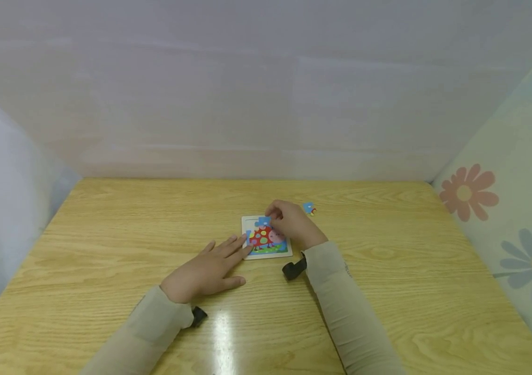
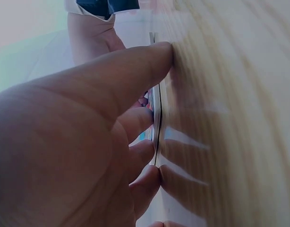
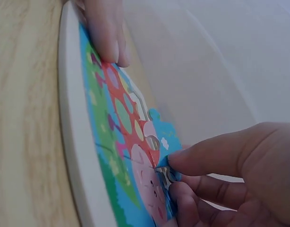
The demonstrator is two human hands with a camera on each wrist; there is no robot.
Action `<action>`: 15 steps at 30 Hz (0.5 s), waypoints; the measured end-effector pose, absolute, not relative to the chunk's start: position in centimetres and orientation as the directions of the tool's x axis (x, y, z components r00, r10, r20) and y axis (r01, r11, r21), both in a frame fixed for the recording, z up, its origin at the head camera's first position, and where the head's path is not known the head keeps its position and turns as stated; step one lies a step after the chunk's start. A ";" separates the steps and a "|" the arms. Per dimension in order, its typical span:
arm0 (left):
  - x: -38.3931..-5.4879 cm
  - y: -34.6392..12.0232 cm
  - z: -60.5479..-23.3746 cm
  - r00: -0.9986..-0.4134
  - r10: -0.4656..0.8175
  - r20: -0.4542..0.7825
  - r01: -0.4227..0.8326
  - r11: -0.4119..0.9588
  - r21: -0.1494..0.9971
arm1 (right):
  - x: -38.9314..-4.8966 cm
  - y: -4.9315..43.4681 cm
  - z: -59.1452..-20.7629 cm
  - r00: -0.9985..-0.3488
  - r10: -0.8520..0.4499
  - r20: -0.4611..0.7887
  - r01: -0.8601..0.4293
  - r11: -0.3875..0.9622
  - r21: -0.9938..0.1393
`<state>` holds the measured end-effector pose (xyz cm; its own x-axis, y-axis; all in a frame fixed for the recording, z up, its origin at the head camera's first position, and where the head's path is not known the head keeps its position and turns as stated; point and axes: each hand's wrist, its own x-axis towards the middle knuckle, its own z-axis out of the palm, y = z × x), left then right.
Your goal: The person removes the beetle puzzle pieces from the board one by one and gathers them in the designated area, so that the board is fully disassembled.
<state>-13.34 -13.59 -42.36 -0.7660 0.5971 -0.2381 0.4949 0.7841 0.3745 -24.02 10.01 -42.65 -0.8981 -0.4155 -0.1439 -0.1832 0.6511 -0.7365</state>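
A small square puzzle board (image 1: pixel 282 252) with a red ladybird picture lies in the middle of the wooden table. My left hand (image 1: pixel 209 265) lies flat on the table, its straight fingers touching the board's left edge (image 2: pixel 156 137). My right hand (image 1: pixel 291 224) is over the board's far side and pinches a blue puzzle piece (image 1: pixel 262 221) between thumb and fingers. In the right wrist view that blue piece (image 3: pixel 163 135) sits at the upper part of the picture (image 3: pixel 121 118), and a left fingertip (image 3: pixel 107 33) presses on the board's far edge.
One loose blue puzzle piece (image 1: pixel 309 209) lies on the table (image 1: pixel 387 291) just beyond and to the right of the board. Pale walls close in the table at the back and left; a flower-patterned panel (image 1: pixel 519 219) stands along the right side.
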 end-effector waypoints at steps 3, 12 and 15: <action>-13.3 -13.5 -42.4 -0.766 0.598 -0.235 0.500 0.785 0.366 | -24.0 10.0 -42.6 -0.907 -0.397 -0.144 -0.161 0.640 -0.751; -13.3 -13.5 -42.4 -0.766 0.598 -0.239 0.499 0.785 0.366 | -24.2 10.2 -42.4 -0.922 -0.358 -0.147 -0.117 0.620 -0.776; -13.3 -13.5 -42.3 -0.767 0.596 -0.239 0.498 0.786 0.366 | -24.4 10.4 -42.4 -0.926 -0.348 -0.146 -0.110 0.618 -0.778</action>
<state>-13.29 -13.47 -42.32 -0.7665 0.5963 -0.2385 0.4978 0.7863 0.3659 -24.44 10.36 -42.44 -0.9261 -0.3479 -0.1456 -0.1099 0.6182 -0.7783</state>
